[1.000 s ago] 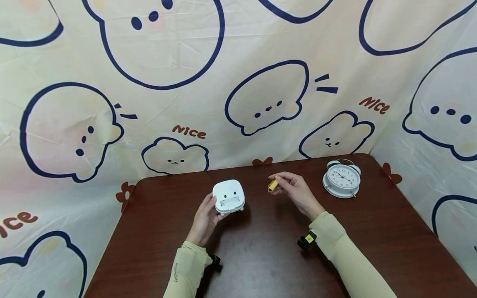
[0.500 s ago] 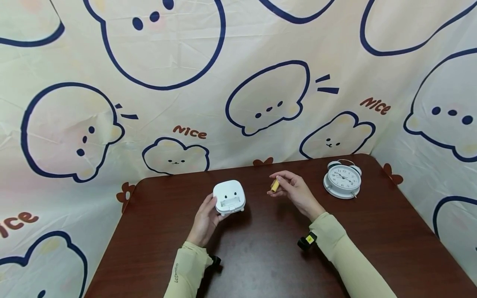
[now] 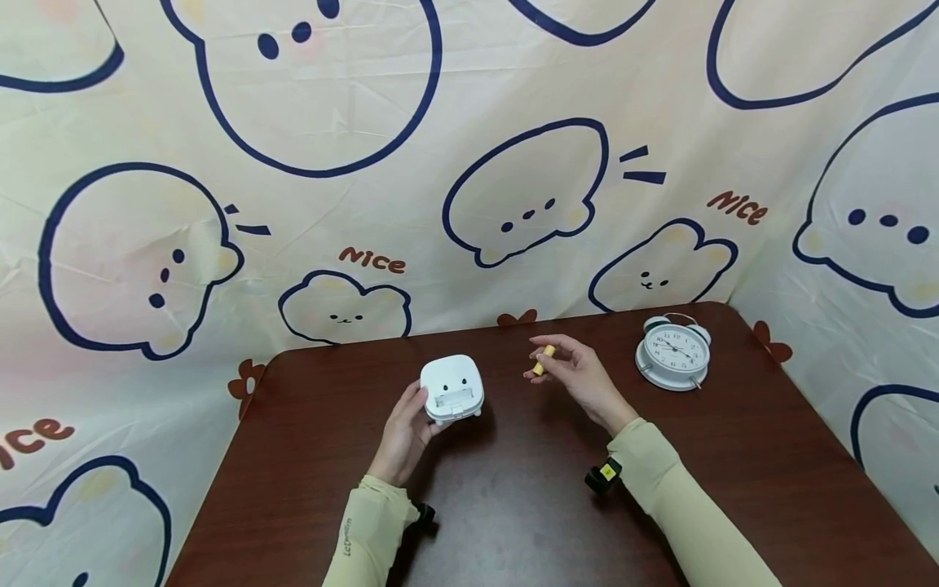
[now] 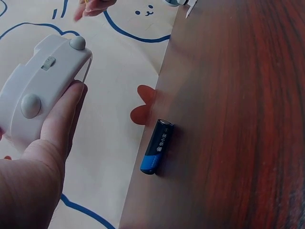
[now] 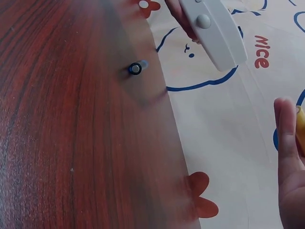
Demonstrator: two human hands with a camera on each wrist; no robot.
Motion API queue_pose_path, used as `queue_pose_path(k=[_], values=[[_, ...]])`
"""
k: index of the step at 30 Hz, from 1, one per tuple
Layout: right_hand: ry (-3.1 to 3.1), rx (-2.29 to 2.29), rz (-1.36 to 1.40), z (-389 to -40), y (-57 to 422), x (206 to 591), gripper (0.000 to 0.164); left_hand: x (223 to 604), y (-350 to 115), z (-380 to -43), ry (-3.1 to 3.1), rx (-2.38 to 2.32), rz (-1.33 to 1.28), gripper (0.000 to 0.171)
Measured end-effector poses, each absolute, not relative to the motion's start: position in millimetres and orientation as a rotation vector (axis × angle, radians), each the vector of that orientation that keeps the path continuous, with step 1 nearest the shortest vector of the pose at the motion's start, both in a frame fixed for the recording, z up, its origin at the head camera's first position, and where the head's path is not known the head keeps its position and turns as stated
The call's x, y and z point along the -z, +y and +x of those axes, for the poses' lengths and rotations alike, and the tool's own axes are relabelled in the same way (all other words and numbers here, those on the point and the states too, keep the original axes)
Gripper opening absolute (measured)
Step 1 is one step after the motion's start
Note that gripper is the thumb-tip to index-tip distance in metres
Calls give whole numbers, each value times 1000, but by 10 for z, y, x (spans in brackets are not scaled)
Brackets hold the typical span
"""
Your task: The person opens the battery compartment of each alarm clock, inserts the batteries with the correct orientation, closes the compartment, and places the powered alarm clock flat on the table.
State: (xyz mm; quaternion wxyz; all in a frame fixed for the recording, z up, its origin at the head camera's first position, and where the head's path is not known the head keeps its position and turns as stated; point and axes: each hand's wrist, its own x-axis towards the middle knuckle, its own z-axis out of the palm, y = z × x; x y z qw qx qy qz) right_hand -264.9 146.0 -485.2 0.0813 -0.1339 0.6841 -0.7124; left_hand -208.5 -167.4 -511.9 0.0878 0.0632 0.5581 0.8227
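Note:
My left hand (image 3: pixel 402 432) grips a small white rounded-square device (image 3: pixel 451 373) by its left side and lower edge, raised over the table. Two dark dots and a rectangular recess show on the face turned to the head camera. From the left wrist, the underside of the device (image 4: pixel 50 88) shows two round feet and a small switch. To its right, my right hand (image 3: pixel 583 381) pinches a yellow battery (image 3: pixel 544 360) between thumb and fingers, apart from the device. A black and blue battery (image 4: pixel 157 147) lies on the table; the head view does not show it.
A white twin-bell alarm clock (image 3: pixel 671 352) stands at the back right of the dark brown table (image 3: pixel 513 505). Patterned cloth (image 3: pixel 506 98) hangs behind the table and along its sides.
The yellow battery has turned between my right fingers, from tilted to more upright and then tilted again. My left hand and the white device have hardly moved.

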Motion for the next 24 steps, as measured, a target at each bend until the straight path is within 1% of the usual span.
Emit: queue_pose_path(k=[2, 5, 13, 15, 19, 24], values=[[2050, 2138, -414, -2650, 1460, 4852, 44, 5118, -1671, -2086, 1661, -2450, 186, 51], [2050, 2164, -414, -2642, 1452, 4837, 45, 5113, -1663, -2087, 1660, -2451, 171, 52], [2110, 2175, -406, -2623, 1449, 4830, 36, 5098, -1639, -2086, 1656, -2452, 115, 49], [2130, 2159, -415, -2618, 1459, 4840, 35, 5098, -1638, -2086, 1655, -2452, 113, 49], [2168, 2118, -432, -2612, 1474, 4855, 39, 5108, -1647, -2089, 1657, -2452, 135, 51], [2192, 2096, -454, -2613, 1485, 4857, 38, 5105, -1653, -2088, 1645, -2459, 119, 48]])
